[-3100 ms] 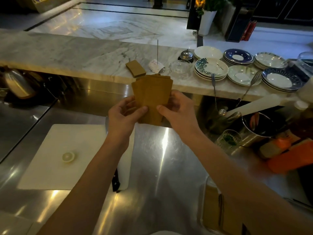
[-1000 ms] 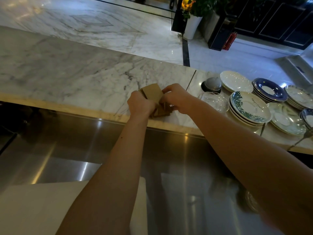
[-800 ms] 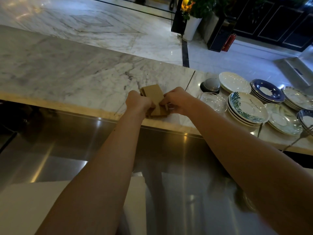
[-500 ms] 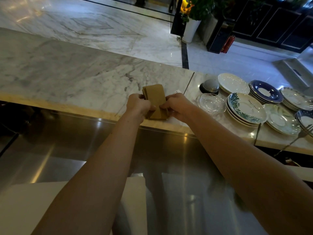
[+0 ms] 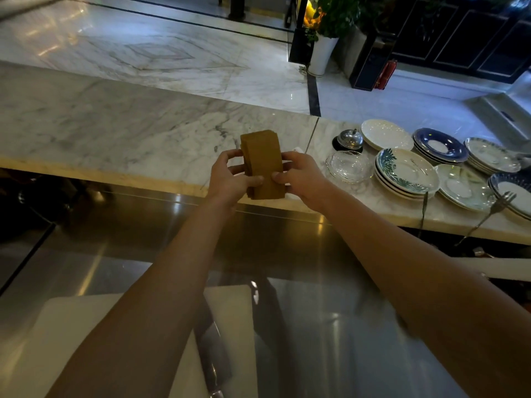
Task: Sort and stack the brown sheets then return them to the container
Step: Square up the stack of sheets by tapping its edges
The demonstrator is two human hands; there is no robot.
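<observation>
A thick stack of brown sheets (image 5: pixel 263 159) is held upright, a little tilted, above the front edge of the marble counter (image 5: pixel 120 130). My left hand (image 5: pixel 230 179) grips its left side with the thumb across the front. On the stack's right side my right hand (image 5: pixel 301 178) clamps it, thumb on the front face. The sheets look squared into one block. No container for them is in view.
To the right on the counter stand a clear glass dish (image 5: pixel 349 166), a metal bell (image 5: pixel 350 138) and stacks of plates (image 5: pixel 406 173), with forks (image 5: pixel 497 206) leaning over the edge. Below lies a steel worktop (image 5: pixel 330 326) with a white cutting board (image 5: pixel 71 340) and a knife (image 5: pixel 212 351).
The loose fan held over the steel worktop was carried up to the counter and joined with the stack there. Over the last second both hands lifted the squared block off the counter.
</observation>
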